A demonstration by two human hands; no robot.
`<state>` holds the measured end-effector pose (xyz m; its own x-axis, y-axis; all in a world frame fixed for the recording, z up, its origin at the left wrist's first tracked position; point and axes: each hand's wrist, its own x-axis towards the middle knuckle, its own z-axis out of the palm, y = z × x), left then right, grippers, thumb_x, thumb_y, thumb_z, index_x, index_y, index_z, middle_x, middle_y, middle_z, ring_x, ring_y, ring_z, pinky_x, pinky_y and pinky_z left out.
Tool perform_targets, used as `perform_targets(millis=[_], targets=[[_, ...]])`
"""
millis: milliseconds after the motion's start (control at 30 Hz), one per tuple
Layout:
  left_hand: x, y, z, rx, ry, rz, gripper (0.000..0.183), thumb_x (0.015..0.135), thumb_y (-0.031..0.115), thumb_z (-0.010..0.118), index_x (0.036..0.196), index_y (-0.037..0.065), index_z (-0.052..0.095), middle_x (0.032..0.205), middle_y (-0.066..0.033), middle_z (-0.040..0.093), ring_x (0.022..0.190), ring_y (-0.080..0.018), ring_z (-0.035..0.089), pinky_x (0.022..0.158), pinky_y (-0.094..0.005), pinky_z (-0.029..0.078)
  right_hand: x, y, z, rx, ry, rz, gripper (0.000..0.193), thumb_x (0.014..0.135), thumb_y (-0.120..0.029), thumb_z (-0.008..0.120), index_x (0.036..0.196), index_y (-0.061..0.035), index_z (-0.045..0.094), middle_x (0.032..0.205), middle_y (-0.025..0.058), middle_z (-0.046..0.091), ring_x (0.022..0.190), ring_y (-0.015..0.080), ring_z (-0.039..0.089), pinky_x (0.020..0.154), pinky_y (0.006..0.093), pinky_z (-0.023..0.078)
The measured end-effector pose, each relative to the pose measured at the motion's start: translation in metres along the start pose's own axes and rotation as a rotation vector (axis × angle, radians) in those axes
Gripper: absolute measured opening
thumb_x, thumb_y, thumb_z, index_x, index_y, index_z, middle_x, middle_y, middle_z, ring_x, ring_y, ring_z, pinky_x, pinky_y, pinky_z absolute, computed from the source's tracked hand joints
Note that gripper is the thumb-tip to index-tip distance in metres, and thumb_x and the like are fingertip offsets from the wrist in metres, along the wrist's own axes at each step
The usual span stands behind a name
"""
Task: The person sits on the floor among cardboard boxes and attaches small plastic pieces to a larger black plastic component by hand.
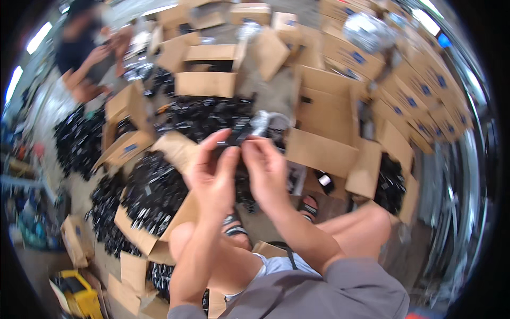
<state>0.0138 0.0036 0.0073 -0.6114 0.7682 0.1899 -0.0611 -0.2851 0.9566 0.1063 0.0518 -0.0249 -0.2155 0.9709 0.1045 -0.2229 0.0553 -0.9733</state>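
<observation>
In front of me, my left hand point(214, 173) and my right hand point(264, 169) are raised close together. Their fingers and thumbs close on a small black part point(237, 136), which is blurred, so its exact kind is unclear. A heap of similar black parts point(199, 114) lies just beyond my hands. Left of my left hand, an open cardboard box point(139, 229) is piled with glossy black pieces point(151, 189). An open carton point(324, 150) stands to the right of my right hand, with its bare inner walls showing.
More open cartons point(206, 84) stand farther back, and closed boxes point(419, 95) are stacked at the right. A plastic-wrapped bundle point(367, 32) tops them. At the far left a co-worker point(79, 53) sits by another black heap point(79, 141). A yellow item point(84, 299) lies lower left.
</observation>
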Motion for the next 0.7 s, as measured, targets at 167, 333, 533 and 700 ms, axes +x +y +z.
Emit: perform_targets(millis=[167, 333, 533, 700], targets=[[-0.006, -0.004, 0.004, 0.054, 0.004, 0.028, 0.033, 0.096, -0.006, 0.064, 0.129, -0.007, 0.061, 0.121, -0.0123, 0.068, 0.107, -0.0151, 0.066, 0.095, -0.0269, 0.052, -0.002, -0.005, -0.007, 0.140, -0.013, -0.101, 0.015, 0.094, -0.011, 0.070, 0.103, 0.0002, 0.069, 0.122, 0.0117, 0.066, 0.108, 0.0187, 0.064, 0.092, 0.0333, 0.049], [-0.009, -0.002, 0.010, 0.105, -0.015, 0.028, 0.033, 0.098, -0.002, 0.063, 0.130, -0.007, 0.060, 0.123, -0.0125, 0.067, 0.108, -0.0146, 0.064, 0.094, -0.0272, 0.051, -0.004, -0.001, -0.011, 0.042, 0.014, -0.129, 0.022, 0.095, -0.017, 0.069, 0.106, 0.0013, 0.065, 0.112, 0.0146, 0.066, 0.104, 0.0231, 0.065, 0.088, 0.0339, 0.051], [-0.015, -0.001, 0.019, 0.257, -0.215, -0.016, 0.035, 0.094, -0.007, 0.066, 0.129, -0.008, 0.062, 0.123, -0.0129, 0.068, 0.108, -0.0142, 0.064, 0.093, -0.0268, 0.053, -0.009, 0.019, -0.031, 0.507, -0.110, 0.079, 0.040, 0.111, -0.032, 0.047, 0.139, -0.0045, 0.048, 0.125, 0.0019, 0.061, 0.119, 0.0105, 0.056, 0.103, 0.0299, 0.044], [-0.032, -0.005, 0.034, 0.699, -0.471, -0.089, 0.041, 0.085, 0.000, 0.075, 0.126, 0.002, 0.069, 0.102, -0.0078, 0.077, 0.084, -0.0097, 0.070, 0.073, -0.0243, 0.055, -0.040, 0.057, -0.068, 0.813, -0.157, 0.484, 0.064, 0.105, -0.062, 0.040, 0.143, -0.0113, 0.047, 0.117, 0.0022, 0.063, 0.109, 0.0167, 0.061, 0.097, 0.0347, 0.047]])
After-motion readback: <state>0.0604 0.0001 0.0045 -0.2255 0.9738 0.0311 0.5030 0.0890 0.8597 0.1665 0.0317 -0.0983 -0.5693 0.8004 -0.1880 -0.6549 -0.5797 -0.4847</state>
